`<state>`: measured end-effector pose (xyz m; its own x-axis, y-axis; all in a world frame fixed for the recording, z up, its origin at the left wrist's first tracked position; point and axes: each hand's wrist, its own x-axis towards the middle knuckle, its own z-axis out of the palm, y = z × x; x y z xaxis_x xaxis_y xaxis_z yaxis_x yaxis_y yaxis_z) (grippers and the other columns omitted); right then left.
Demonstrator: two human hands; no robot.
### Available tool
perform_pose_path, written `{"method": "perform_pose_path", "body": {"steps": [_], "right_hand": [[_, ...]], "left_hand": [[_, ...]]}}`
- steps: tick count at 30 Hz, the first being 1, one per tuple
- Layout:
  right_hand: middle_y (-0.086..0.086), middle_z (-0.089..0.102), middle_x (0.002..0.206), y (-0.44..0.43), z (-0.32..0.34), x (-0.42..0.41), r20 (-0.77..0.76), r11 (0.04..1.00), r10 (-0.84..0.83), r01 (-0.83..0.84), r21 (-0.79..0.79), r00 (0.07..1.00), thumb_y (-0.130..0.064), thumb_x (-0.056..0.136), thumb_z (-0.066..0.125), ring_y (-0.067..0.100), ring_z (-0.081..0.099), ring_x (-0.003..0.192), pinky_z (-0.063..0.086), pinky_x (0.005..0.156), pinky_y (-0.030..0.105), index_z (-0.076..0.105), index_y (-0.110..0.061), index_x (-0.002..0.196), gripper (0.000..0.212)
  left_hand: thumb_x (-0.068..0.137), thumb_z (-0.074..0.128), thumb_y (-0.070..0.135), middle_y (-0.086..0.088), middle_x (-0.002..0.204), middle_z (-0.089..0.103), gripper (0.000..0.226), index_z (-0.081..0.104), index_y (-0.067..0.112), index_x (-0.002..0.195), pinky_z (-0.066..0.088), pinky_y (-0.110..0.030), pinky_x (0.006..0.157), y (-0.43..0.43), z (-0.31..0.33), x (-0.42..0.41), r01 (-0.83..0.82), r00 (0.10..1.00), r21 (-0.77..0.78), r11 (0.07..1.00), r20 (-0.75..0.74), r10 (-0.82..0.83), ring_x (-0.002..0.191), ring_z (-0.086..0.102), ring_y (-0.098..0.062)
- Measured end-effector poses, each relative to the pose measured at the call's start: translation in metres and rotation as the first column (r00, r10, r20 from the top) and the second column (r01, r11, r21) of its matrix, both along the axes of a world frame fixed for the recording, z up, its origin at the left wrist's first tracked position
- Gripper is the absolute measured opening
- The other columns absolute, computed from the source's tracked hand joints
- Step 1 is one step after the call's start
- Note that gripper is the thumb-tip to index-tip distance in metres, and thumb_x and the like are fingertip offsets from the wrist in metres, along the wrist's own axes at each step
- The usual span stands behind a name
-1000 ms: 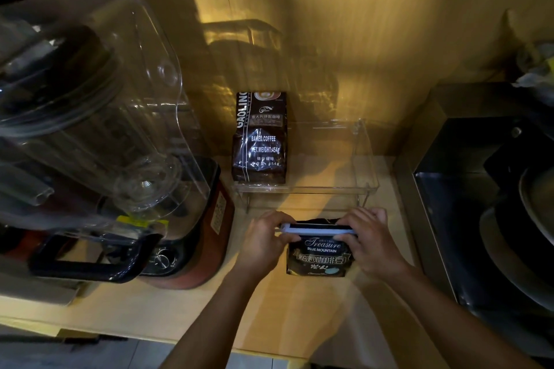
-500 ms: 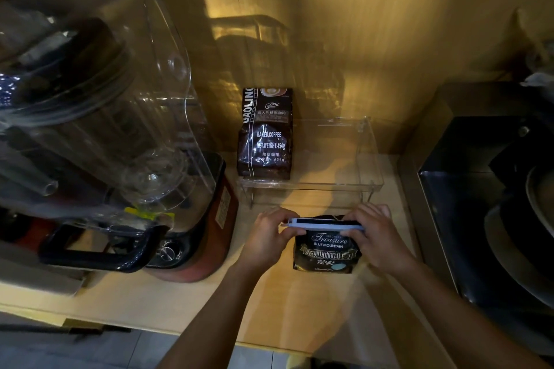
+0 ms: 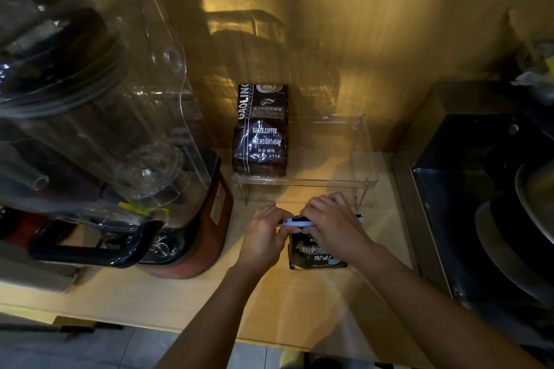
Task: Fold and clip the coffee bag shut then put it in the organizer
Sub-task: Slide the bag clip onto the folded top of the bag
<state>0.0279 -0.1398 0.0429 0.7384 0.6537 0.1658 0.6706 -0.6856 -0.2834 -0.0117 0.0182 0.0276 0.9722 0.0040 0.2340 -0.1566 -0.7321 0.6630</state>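
A small black coffee bag (image 3: 311, 256) stands on the wooden counter just in front of a clear acrylic organizer (image 3: 364, 156). A long white-and-blue clip (image 3: 296, 221) lies across the bag's folded top. My left hand (image 3: 265, 238) pinches the clip's left end. My right hand (image 3: 335, 225) lies over the clip's middle and right part and covers the top of the bag. A second, taller dark coffee bag (image 3: 260, 129) stands inside the organizer at its left side.
A large blender (image 3: 99, 117) with a clear jug and red base fills the left of the counter. A dark sink (image 3: 479, 213) with a pan (image 3: 521, 237) lies to the right. The wall is close behind the organizer.
My right hand has slid left along the clip, from the bag's right end to over its middle. The left hand stays at the clip's left end.
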Motion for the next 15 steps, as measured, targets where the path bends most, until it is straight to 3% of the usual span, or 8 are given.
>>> {"method": "perform_pose_path", "body": {"steps": [4, 7, 11, 15], "right_hand": [[0.01, 0.06, 0.092, 0.008, 0.0, 0.001, 0.003, 0.999, 0.001, -0.001, -0.053, 1.0, -0.014, 0.083, 0.057, 0.026, 0.051, 0.089, 0.033, 0.08, 0.035, 0.059, -0.006, 0.093, 0.012], [0.014, 0.059, 0.088, 0.011, 0.001, -0.001, 0.0, 0.997, -0.022, 0.022, -0.078, 1.0, -0.001, 0.077, 0.059, 0.029, 0.051, 0.085, 0.039, 0.076, 0.038, 0.056, -0.002, 0.087, 0.01], [0.014, 0.06, 0.072, 0.012, 0.005, -0.004, 0.073, 0.998, -0.039, 0.043, -0.053, 0.997, 0.006, 0.061, 0.067, 0.028, 0.055, 0.07, 0.047, 0.064, 0.036, 0.057, -0.002, 0.073, 0.018], [0.009, 0.059, 0.057, 0.015, 0.005, -0.009, 0.116, 0.998, -0.051, 0.054, -0.024, 0.992, 0.004, 0.045, 0.073, 0.024, 0.056, 0.054, 0.05, 0.053, 0.029, 0.057, -0.005, 0.06, 0.024]], "left_hand": [[0.08, 0.066, 0.019, -0.007, 0.083, 0.061, 0.016, 0.064, 0.005, 0.087, 0.035, -0.025, 0.082, -0.001, -0.004, -0.003, -0.043, 0.999, 0.004, 0.999, -0.007, 0.043, 0.088, 0.05, -0.015], [0.081, 0.065, 0.015, -0.012, 0.081, 0.065, 0.01, 0.064, 0.006, 0.085, 0.034, -0.026, 0.071, -0.005, -0.004, -0.004, -0.054, 0.999, 0.053, 0.997, 0.011, 0.053, 0.08, 0.054, -0.022], [0.078, 0.064, 0.003, -0.014, 0.074, 0.065, 0.003, 0.063, 0.005, 0.08, 0.036, -0.029, 0.069, -0.014, -0.005, -0.008, -0.097, 0.994, 0.117, 0.988, 0.059, 0.091, 0.071, 0.057, -0.028], [0.075, 0.065, 0.0, -0.014, 0.069, 0.065, 0.005, 0.062, 0.004, 0.078, 0.03, -0.024, 0.066, -0.026, -0.01, -0.014, -0.217, 0.973, 0.002, 0.976, 0.081, 0.217, 0.064, 0.056, -0.027]]}}
